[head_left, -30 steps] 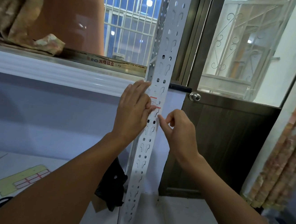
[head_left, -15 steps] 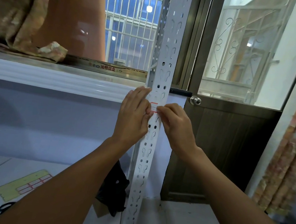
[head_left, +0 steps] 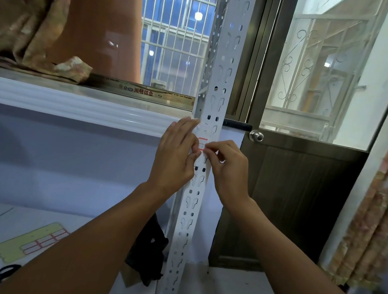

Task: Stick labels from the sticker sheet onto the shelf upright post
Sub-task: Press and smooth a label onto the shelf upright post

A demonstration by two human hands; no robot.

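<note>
A: The right hand [head_left: 227, 166] has come up to the shelf upright post [head_left: 211, 129] and its curled fingertips now press on the red-bordered label [head_left: 202, 144]; a second ago it was lower, just beside the post.

B: And the left hand [head_left: 175, 154]?

A: It lies almost flat against the post's left edge, fingers straight, the thumb touching the label's left end. It grips nothing.

B: How will the label handle?

A: I think it is thin, soft paper and wrinkles easily, so better to hold it by one corner and smooth it outward. The post looks stiff metal.

B: The sticker sheet [head_left: 30, 243]?

A: On the floor, lower left, near scissors [head_left: 7, 271].
</note>
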